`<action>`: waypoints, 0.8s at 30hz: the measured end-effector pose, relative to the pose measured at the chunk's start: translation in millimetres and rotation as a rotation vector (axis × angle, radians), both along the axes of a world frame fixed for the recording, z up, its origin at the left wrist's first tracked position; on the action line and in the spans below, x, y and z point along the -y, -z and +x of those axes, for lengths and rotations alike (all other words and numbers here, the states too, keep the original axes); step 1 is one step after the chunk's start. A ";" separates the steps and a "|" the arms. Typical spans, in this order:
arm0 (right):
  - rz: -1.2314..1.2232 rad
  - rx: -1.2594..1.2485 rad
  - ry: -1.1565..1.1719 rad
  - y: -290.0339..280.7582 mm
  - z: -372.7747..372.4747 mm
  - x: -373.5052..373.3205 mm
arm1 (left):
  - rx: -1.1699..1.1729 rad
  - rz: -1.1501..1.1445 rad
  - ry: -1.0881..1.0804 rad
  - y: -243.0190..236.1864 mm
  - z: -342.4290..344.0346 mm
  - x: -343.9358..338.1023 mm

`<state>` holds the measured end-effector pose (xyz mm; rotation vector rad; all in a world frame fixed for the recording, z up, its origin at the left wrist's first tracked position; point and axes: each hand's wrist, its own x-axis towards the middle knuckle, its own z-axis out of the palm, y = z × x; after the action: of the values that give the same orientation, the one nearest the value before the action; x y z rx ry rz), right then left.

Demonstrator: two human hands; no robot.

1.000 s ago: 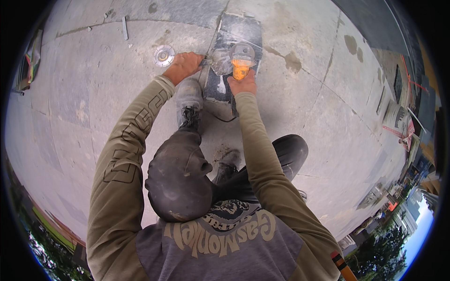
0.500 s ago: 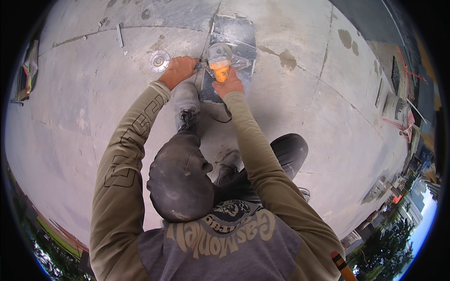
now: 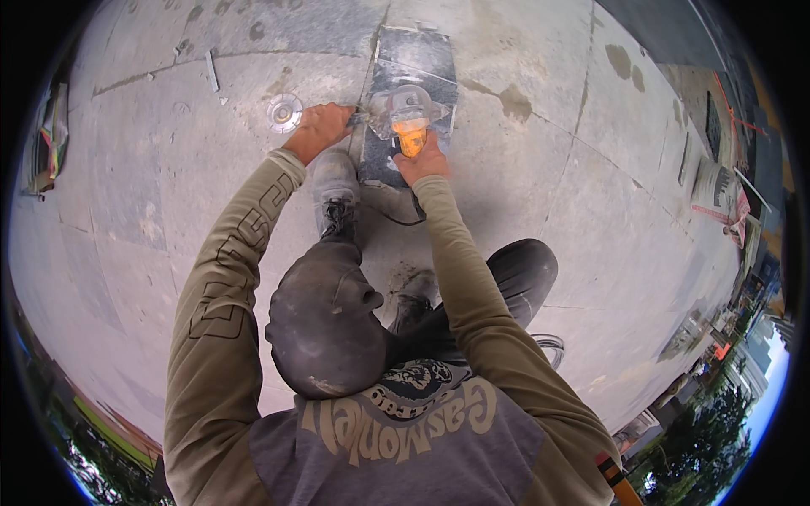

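Note:
My right hand [image 3: 424, 158] is wrapped round the yellow body of an angle grinder [image 3: 411, 137]. Its round guard and disc lie over a dark, dusty slab [image 3: 413, 57], with clear plastic-like material about the head. To the left of the slab, my left hand [image 3: 322, 128] is closed near the slab's left edge. Whatever its fingers grip there is too blurred to name. Just beyond the left wrist, a round metal disc [image 3: 285, 113] lies flat on the floor. A dark cord [image 3: 396, 221] curves below the slab.
My left boot [image 3: 336, 185] stands beside the slab's near left corner. A narrow strip [image 3: 212, 71] lies on the concrete floor [image 3: 126, 202] at the far left. Toward the right edge are a printed sack [image 3: 714, 190] and other site materials. A cable loop [image 3: 553, 347] shows by my right leg.
My right hand has shifted the grinder slightly right and nearer to me over the slab. The left hand stays almost in place.

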<state>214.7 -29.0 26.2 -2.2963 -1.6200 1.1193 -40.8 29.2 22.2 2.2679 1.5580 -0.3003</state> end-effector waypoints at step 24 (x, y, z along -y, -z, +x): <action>-0.046 0.037 -0.113 -9.1 13.4 -4.4 | 0.004 -0.050 -0.015 0.3 -1.0 -9.9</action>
<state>228.1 -24.6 35.2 -2.2927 -1.7759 1.1552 -41.8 39.1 21.9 2.2168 1.5471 -0.3266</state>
